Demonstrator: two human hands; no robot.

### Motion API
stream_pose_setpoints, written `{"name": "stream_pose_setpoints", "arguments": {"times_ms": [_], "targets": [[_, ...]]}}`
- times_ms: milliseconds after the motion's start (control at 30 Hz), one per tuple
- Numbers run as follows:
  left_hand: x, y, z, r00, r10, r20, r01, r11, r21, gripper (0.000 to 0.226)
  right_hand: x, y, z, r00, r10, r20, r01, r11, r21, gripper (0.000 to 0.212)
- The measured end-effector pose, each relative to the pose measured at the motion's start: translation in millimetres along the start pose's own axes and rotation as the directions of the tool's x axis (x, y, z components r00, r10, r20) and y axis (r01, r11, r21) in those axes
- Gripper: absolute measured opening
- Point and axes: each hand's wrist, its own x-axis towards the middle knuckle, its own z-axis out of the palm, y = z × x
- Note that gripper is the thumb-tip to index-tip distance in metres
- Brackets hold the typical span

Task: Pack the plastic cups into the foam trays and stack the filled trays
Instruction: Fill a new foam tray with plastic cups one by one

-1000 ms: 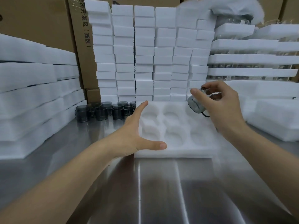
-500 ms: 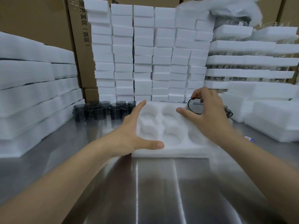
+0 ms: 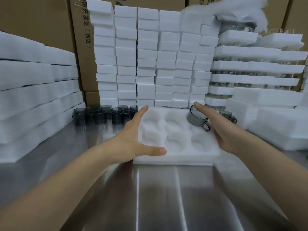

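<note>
A white foam tray [image 3: 175, 157] with round pockets lies on the steel table [image 3: 158, 197] in front of me. My left hand [image 3: 133, 139] is open, its fingers along the tray's left edge and its thumb on the front rim. A smoky grey plastic cup [image 3: 196, 120] with a handle lies tilted in the far right pocket. My right hand [image 3: 221, 130] lies with straight fingers along the tray's right side, touching the cup; its thumb is hidden. The other pockets hold nothing.
Several loose grey cups [image 3: 100, 115] stand at the back left, with more cups [image 3: 228, 115] behind my right hand. A wall of foam blocks [image 3: 148, 55] rises behind the tray. Foam sheet stacks [image 3: 30, 90] flank the left. Stacked filled trays [image 3: 253, 64] stand right, before cardboard boxes [image 3: 41, 19].
My right hand brought the cup down from above the tray into the far right pocket and straightened its fingers beside it. My left hand stayed on the tray's left edge.
</note>
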Motion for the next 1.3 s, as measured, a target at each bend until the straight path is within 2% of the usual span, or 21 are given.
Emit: {"name": "stream_pose_setpoints", "arguments": {"times_ms": [67, 133, 300, 433, 700, 767, 867, 933, 1033, 1133, 1233, 1300], "targets": [[0.3, -0.2, -0.2, 1.0, 0.0, 0.002, 0.0, 1.0, 0.003, 0.136, -3.3, -0.6, -0.9, 0.997, 0.029, 0.073, -0.032, 0.999, 0.038, 0.058], [0.4, -0.2, -0.5, 1.0, -0.005, 0.004, 0.005, 1.0, 0.01, 0.136, -3.4, 0.6, -1.8, 0.997, 0.0, 0.083, -0.003, 1.0, 0.028, 0.058], [-0.7, -0.2, -1.3, 1.0, -0.015, 0.011, 0.015, 1.0, 0.011, 0.139, 1.4, 1.6, 3.2, 0.999, -0.051, -0.017, 0.052, 0.998, 0.023, 0.067], [-2.3, 1.9, -0.6, 1.0, -0.008, 0.01, 0.008, 1.0, 0.011, 0.136, 3.4, 5.3, 4.0, 0.996, -0.051, -0.08, 0.056, 0.996, 0.067, 0.062], [-4.1, 4.8, 0.2, 1.0, -0.009, 0.007, 0.009, 1.0, 0.0, 0.135, 5.3, 8.4, 4.1, 0.989, -0.101, -0.106, 0.111, 0.989, 0.097, 0.061], [-3.9, 5.7, 0.4, 1.0, -0.016, -0.002, 0.016, 1.0, 0.003, 0.136, 4.5, 8.1, 2.0, 0.994, -0.089, -0.062, 0.094, 0.992, 0.087, 0.064], [-3.3, 6.0, 1.0, 1.0, -0.017, -0.019, 0.017, 0.999, -0.031, 0.137, 2.5, 7.8, 0.0, 0.989, -0.098, 0.114, 0.09, 0.993, 0.078, 0.045], [-1.5, 5.8, 0.9, 0.999, -0.014, -0.043, 0.01, 0.996, -0.094, 0.136, 2.5, 7.2, 0.0, 0.988, -0.084, 0.13, 0.069, 0.99, 0.122, 0.04], [4.2, 4.9, -5.3, 0.989, -0.069, -0.128, 0.045, 0.983, -0.18, 0.119, 3.3, 6.8, 0.6, 0.987, 0.008, 0.159, -0.031, 0.989, 0.147, 0.048], [7.5, -0.3, -14.7, 0.975, -0.159, -0.154, 0.129, 0.973, -0.19, 0.089, 1.2, 12.0, 6.2, 0.982, 0.101, 0.157, -0.111, 0.992, 0.057, 0.046], [8.0, -12.3, -20.5, 0.947, -0.27, -0.175, 0.248, 0.959, -0.135, 0.077, 0.7, 20.4, 15.1, 0.989, 0.104, 0.101, -0.092, 0.989, -0.114, 0.044], [8.3, -19.3, -21.9, 0.93, -0.3, -0.214, 0.294, 0.954, -0.059, 0.057, 2.7, 24.6, 16.2, 0.993, 0.111, 0.037, -0.097, 0.959, -0.265, 0.053]]}}
